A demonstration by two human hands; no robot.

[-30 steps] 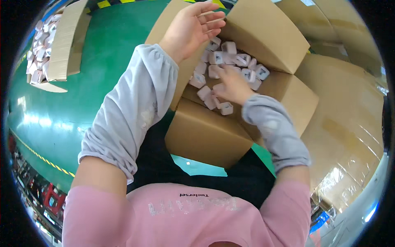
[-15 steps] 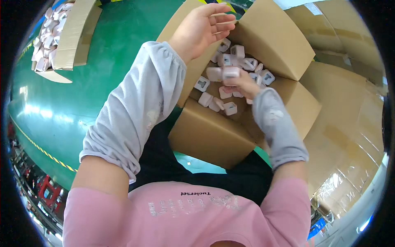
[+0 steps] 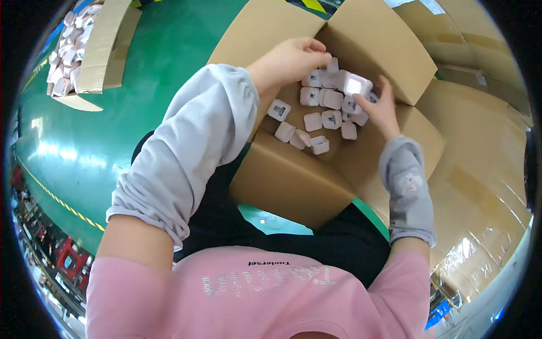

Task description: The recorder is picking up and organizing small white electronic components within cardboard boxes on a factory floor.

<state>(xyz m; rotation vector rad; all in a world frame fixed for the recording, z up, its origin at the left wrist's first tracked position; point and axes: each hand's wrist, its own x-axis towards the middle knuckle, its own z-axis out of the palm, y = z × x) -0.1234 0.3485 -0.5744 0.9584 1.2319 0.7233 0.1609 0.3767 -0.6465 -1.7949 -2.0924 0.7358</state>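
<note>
Inside an open cardboard box (image 3: 293, 175), several small, square, pale pink cases with rounded corners lie loose; some show a dark recess in the middle, like this case (image 3: 279, 110). My right hand (image 3: 383, 110) grips a pale pink case (image 3: 357, 85) between thumb and fingers, above the others at the box's right side. My left hand (image 3: 293, 61) reaches over the left flap with its fingers closed together at the far end of the pile. Whether anything sits between those fingertips is hidden. Grey sleeves cover both forearms.
At the far left, another cardboard box (image 3: 103, 51) holds a heap of similar pink cases (image 3: 70, 48). Large taped cardboard (image 3: 480, 164) stands close on the right. Upright flaps (image 3: 384, 51) surround the near box. The floor (image 3: 164, 45) is green.
My left hand has come down from above the flap to the pile, its fingers closing. My right hand has moved right and slightly farther away, now holding a case up.
</note>
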